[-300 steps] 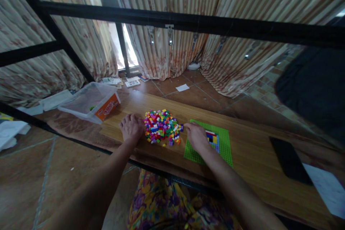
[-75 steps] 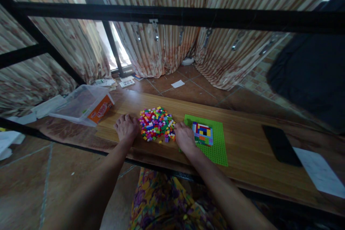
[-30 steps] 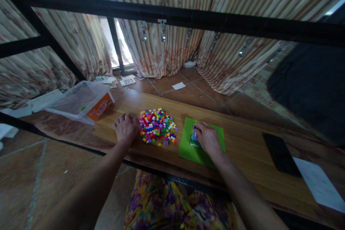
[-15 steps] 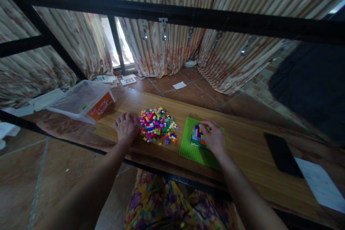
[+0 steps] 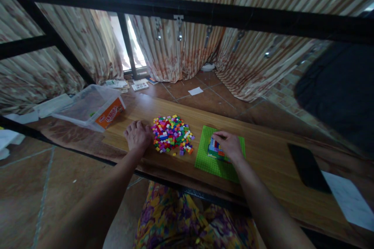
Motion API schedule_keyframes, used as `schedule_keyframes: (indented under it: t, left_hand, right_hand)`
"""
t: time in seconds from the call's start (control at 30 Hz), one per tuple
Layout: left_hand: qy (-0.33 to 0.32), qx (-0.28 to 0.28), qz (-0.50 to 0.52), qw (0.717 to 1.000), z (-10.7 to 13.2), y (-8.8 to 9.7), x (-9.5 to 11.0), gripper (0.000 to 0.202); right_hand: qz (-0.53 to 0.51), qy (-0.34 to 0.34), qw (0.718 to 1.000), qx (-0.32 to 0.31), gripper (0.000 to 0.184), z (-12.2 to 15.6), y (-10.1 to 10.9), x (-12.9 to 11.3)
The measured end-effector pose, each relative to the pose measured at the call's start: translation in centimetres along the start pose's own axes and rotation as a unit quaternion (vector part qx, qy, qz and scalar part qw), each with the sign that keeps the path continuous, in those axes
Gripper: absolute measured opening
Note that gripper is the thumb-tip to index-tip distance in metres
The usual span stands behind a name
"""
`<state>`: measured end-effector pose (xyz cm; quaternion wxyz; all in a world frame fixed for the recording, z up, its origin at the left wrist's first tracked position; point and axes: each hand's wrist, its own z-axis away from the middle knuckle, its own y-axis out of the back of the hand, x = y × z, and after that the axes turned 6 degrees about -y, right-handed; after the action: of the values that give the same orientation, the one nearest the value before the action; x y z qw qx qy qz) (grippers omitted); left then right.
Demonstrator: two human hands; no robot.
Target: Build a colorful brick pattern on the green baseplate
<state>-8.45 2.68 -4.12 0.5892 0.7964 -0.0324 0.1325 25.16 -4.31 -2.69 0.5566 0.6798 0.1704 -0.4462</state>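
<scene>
On the wooden bench lies a loose pile of small colourful toy building bricks (image 5: 172, 134). My left hand (image 5: 137, 136) rests palm down at the pile's left edge, fingers loosely apart, with nothing seen in it. To the right of the pile is a green studded baseplate (image 5: 204, 159). A low block of stacked, multicoloured bricks (image 5: 215, 151) stands on it. Over the far right side of this block is my right hand (image 5: 229, 144), thumb and fingers pinched together at its top. Whatever lies between the fingertips is too small or hidden to make out.
A clear plastic box (image 5: 84, 105) with an orange label sits at the bench's left end. Farther right lie a black phone-like slab (image 5: 308, 167) and a white sheet (image 5: 347, 198). A black metal bar with hooks (image 5: 187, 7) crosses above, before striped curtains.
My right hand has shifted slightly left and toward the far edge of the brick block, still pinching. My left hand stays in place. The camera view has moved a little.
</scene>
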Motion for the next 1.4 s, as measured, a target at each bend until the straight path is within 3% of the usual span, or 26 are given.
schedule_keyframes:
  t: [0.67,0.8,1.03,1.2,1.4]
  left_hand:
    - [-0.001,-0.004,-0.009,1.000,0.0,0.1,0.0,0.046]
    - [0.003,-0.005,-0.010,1.000,-0.2,0.0,-0.1,0.046]
    - [-0.002,0.006,-0.010,1.000,-0.3,-0.3,-0.2,0.045]
    - [-0.001,0.001,-0.015,1.000,-0.2,-0.1,-0.1,0.045]
    - [-0.003,0.003,-0.015,1.000,-0.1,-0.1,-0.1,0.044]
  right_hand:
    - [-0.038,-0.023,0.999,-0.031,0.018,-0.4,0.2,-0.3]
    - [-0.050,-0.013,0.998,-0.044,0.026,-0.4,0.8,-0.2]
    - [-0.060,-0.010,0.998,0.030,0.044,-0.1,2.5,-0.6]
    - [-0.081,0.049,0.993,0.067,0.041,2.0,1.8,-2.6]
    - [0.013,0.182,0.983,-0.023,0.023,4.3,-2.1,-4.6]
